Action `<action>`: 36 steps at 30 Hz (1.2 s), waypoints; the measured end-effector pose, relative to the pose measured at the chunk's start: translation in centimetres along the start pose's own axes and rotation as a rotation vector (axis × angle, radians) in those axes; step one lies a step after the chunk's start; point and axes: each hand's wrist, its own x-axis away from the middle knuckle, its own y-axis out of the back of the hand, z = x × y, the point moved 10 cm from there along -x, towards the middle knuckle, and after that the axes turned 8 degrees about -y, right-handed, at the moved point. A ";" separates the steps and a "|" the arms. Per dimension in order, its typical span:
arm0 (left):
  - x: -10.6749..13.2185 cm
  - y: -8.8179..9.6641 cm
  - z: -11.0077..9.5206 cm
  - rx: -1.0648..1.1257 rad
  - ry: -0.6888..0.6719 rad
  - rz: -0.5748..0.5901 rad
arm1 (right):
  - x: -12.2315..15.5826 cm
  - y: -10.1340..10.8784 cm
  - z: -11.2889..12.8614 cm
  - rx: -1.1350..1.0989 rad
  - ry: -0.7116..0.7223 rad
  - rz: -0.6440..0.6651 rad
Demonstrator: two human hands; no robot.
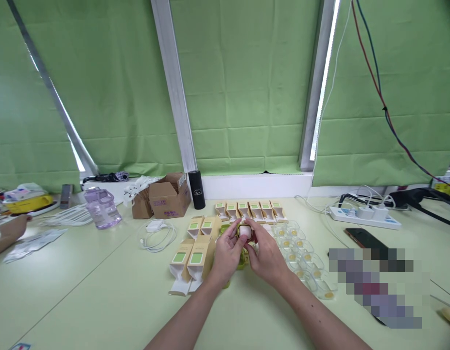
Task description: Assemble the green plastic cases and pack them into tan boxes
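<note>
My left hand and my right hand meet over the middle of the table, both closed round a small dark-green-rimmed case. A white rounded piece shows inside its rim, partly covered by my left thumb; its exact kind is unclear. Beneath and behind my hands lie green cases, mostly hidden. Beside my left hand stand cream cartons with green labels, some with flaps hanging out. Several clear plastic cases with yellowish round spots lie in rows by my right hand.
A row of small open cartons stands behind. Farther back are a brown cardboard box, a black bottle and a purple jug. A white cable, a power strip and a phone lie around. Another person's hand is far left.
</note>
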 end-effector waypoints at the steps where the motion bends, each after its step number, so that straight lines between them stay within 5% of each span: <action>1: 0.0 0.1 0.1 0.005 0.007 -0.005 | 0.0 0.0 -0.3 -0.009 -0.026 -0.001; 11: 0.2 -0.2 -1.2 0.031 0.003 0.044 | -0.6 0.4 -1.8 -0.177 -0.241 0.006; 21: -0.2 2.5 -2.0 -0.309 -0.114 -0.094 | -0.6 -0.3 -4.7 -0.623 -0.537 -0.007; 29: 0.5 0.5 -5.1 -0.808 -0.447 0.039 | -0.5 -1.1 -5.7 -0.832 -0.687 -0.004; 36: 1.0 -0.9 -4.9 -0.966 -0.576 0.153 | -0.1 -1.8 -6.1 -0.828 -0.747 0.024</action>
